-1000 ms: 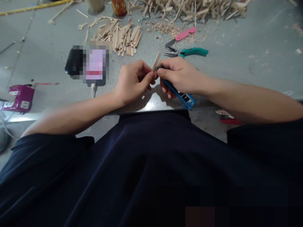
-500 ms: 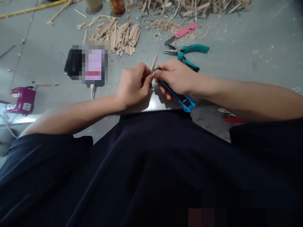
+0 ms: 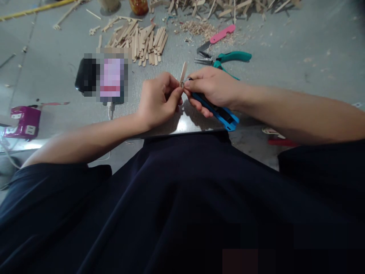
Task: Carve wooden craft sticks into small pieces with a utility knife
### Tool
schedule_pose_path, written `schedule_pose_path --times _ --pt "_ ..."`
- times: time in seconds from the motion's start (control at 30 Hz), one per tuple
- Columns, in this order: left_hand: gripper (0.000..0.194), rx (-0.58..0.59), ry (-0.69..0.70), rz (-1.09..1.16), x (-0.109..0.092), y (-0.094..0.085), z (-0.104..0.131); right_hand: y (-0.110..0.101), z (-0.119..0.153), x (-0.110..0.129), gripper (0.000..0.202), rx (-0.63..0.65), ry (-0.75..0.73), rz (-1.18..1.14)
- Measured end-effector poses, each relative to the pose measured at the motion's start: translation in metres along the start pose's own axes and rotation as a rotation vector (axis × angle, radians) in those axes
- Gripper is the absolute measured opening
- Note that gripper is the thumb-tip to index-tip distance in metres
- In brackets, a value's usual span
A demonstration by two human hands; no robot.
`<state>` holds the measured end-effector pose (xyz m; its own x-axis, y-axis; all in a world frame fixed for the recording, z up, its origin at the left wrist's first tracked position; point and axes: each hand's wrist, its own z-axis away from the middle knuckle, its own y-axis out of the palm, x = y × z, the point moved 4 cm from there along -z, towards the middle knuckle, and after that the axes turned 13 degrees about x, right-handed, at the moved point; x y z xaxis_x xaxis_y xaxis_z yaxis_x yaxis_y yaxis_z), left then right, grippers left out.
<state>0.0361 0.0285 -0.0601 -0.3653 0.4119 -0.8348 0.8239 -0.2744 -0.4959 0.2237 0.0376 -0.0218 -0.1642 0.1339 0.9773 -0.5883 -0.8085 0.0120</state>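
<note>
A thin wooden stick points up and slightly right from the fingertips of my left hand, which is closed on it. My right hand is wrapped round a blue and black utility knife, whose rear end sticks out toward the table's front edge. The knife's front end meets the stick between the two hands; the blade is mostly hidden by my fingers. Just beyond my right hand lie pliers with green handles, partly covered by that hand.
Behind the hands are a pile of wooden sticks, wood shavings and a pink folding knife. To the left lie a plugged-in phone, a black object and a purple box. A jar stands behind.
The knife's rear end has swung slightly right and up with my right hand, whose lower fingers have loosened a little. My left hand still holds the stick. The whole view has shifted slightly.
</note>
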Motion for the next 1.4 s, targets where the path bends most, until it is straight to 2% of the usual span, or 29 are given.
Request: schedule_pose_path --times 0.17,0.37,0.47,0.57,0.77,1.0,1.23,1.4 --pt "0.039 -0.012 -0.017 0.182 -0.010 0.001 -0.003 0.001 0.006 0.006 0.042 0.074 -0.069 0.008" --pt "0.049 -0.017 -0.035 0.250 -0.009 0.000 -0.007 0.000 0.005 0.005 0.039 0.118 -0.151 -0.010" --pt "0.055 -0.017 -0.033 0.267 -0.008 0.001 -0.009 -0.002 0.003 0.005 0.042 0.103 -0.137 0.007" --pt "0.059 0.001 -0.021 0.291 -0.005 0.003 -0.009 -0.005 0.004 0.007 0.044 0.033 -0.088 0.023" --pt "0.052 0.009 -0.053 0.286 -0.005 0.004 -0.010 -0.004 0.008 0.009 0.041 -0.046 -0.101 0.008" --pt "0.042 -0.019 -0.066 0.279 -0.011 0.002 -0.013 -0.004 0.009 0.010 0.031 -0.012 -0.013 0.055" --pt "0.042 -0.025 -0.069 0.222 -0.001 0.003 -0.013 -0.001 0.008 0.009 0.038 -0.052 -0.014 0.056" --pt "0.045 -0.003 -0.083 0.228 -0.001 0.003 -0.013 0.004 0.008 0.010 0.041 -0.095 -0.028 0.009"
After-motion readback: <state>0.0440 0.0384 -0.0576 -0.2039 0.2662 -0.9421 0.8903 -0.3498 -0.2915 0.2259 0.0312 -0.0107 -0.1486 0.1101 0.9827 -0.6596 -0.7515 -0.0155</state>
